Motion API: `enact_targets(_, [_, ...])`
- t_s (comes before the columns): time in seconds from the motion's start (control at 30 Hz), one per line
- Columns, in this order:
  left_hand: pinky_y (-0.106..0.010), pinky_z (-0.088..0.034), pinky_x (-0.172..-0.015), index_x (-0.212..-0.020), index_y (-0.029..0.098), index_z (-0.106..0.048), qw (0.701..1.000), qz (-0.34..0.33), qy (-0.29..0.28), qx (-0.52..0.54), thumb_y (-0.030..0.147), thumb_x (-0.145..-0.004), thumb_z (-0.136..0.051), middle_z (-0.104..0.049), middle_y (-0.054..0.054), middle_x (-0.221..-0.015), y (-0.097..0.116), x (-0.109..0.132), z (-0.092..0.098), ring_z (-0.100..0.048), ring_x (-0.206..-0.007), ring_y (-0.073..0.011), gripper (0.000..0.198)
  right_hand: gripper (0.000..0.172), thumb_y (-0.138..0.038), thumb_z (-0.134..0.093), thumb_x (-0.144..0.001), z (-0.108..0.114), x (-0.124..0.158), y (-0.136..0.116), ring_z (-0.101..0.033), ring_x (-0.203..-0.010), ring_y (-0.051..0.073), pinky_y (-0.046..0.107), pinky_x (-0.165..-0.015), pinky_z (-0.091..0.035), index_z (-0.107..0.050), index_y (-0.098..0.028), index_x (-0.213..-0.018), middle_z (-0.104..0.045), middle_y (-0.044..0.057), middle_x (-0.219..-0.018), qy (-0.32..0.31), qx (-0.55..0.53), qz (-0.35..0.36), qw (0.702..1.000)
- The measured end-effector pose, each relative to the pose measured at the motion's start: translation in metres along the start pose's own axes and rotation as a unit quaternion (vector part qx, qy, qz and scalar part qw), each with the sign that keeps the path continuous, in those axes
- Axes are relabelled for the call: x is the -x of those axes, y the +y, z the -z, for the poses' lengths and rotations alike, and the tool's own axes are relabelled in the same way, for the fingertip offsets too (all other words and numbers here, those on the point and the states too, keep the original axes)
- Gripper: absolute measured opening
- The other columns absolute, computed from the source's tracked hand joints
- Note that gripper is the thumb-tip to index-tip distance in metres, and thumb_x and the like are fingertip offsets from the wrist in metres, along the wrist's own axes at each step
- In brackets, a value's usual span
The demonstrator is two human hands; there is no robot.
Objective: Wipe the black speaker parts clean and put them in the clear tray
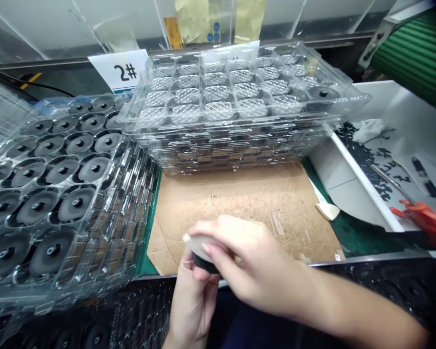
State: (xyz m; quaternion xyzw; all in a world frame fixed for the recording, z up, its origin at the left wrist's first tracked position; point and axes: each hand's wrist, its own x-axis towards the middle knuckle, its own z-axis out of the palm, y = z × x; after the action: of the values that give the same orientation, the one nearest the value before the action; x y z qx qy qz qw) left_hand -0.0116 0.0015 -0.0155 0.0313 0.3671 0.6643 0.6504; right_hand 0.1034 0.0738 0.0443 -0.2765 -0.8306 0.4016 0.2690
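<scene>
the left hand (192, 303) grips a black disc (203, 264) just off the near edge of the cardboard sheet (240, 213); the right hand (254, 257) presses a pale wedge (198, 246) against it.

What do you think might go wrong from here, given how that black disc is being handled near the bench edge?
The black disc rests only in the left hand, just past the bench's front edge, so it might slip and drop while the right hand works the pale wedge against it. The stack of clear trays also seems to reach past that edge, so an elbow could knock it.
</scene>
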Motion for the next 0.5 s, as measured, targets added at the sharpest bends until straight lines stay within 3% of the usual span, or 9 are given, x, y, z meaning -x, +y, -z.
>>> enact_targets(0.07, [-0.019, -0.05, -0.083, -0.109, 0.028, -0.063, 1.0, 0.01, -0.021, -0.006, 0.031, -0.059, -0.078, -0.068, -0.002, -0.108, 0.004, 0.0, 0.0, -0.062, -0.098, -0.0173, 0.052, 0.029, -0.015, -0.042, -0.09, -0.002, 0.002, 0.0, -0.058, -0.083, 0.015, 0.026, -0.079, -0.047, -0.055, -0.01, -0.116, -0.063, 0.007, -0.095, 0.056, -0.015, 0.033, 0.998])
enact_targets(0.2, [-0.026, -0.05, -0.088, -0.108, 0.032, -0.063, 0.999, -0.006, -0.002, -0.038, 0.032, -0.056, -0.08, -0.066, 0.001, -0.114, 0.008, 0.004, -0.002, -0.061, -0.103, -0.0217, 0.055, 0.024, -0.012, -0.045, -0.089, 0.003, 0.006, -0.004, -0.058, -0.08, 0.009, 0.018, -0.075, -0.047, -0.06, -0.017, -0.107, -0.064, 0.002, -0.094, -0.052, -0.066, -0.017, 0.996])
enact_targets(0.23, [-0.026, -0.049, -0.089, -0.108, 0.031, -0.064, 0.999, -0.01, 0.007, -0.048, 0.033, -0.056, -0.08, -0.067, 0.001, -0.112, 0.008, 0.005, -0.003, -0.06, -0.104, -0.0218, 0.054, 0.024, -0.012, -0.046, -0.089, 0.004, 0.004, -0.004, -0.058, -0.081, 0.009, 0.017, -0.076, -0.046, -0.06, -0.018, -0.106, -0.064, 0.001, -0.095, -0.049, -0.061, -0.027, 0.997])
enact_targets(0.37, [-0.03, -0.046, -0.094, -0.111, 0.031, -0.062, 0.998, 0.002, 0.001, -0.064, 0.035, -0.059, -0.078, -0.067, -0.001, -0.111, 0.004, 0.008, -0.01, -0.055, -0.111, -0.0241, 0.055, 0.029, -0.014, -0.041, -0.091, 0.009, -0.002, -0.001, -0.057, -0.09, 0.012, 0.023, -0.083, -0.045, -0.055, -0.012, -0.116, -0.062, 0.006, -0.101, 0.048, -0.038, 0.031, 0.998])
enact_targets(0.43, [-0.03, -0.047, -0.094, -0.111, 0.033, -0.062, 0.998, 0.018, -0.001, -0.059, 0.032, -0.065, -0.074, -0.065, 0.001, -0.114, 0.006, 0.01, -0.014, -0.057, -0.108, -0.0226, 0.048, 0.028, -0.013, -0.043, -0.091, 0.015, 0.005, -0.001, -0.057, -0.088, 0.011, 0.02, -0.081, -0.045, -0.056, -0.013, -0.115, -0.063, 0.005, -0.1, -0.008, -0.057, 0.042, 0.997])
enact_targets(0.5, [-0.03, -0.048, -0.092, -0.108, 0.034, -0.063, 0.998, 0.04, -0.004, -0.052, 0.03, -0.066, -0.074, -0.064, 0.002, -0.115, 0.008, 0.011, -0.016, -0.06, -0.104, -0.0212, 0.044, 0.025, -0.011, -0.046, -0.089, 0.025, 0.017, -0.001, -0.058, -0.081, 0.008, 0.017, -0.074, -0.045, -0.058, -0.018, -0.109, -0.064, 0.0, -0.095, -0.078, -0.058, 0.007, 0.995])
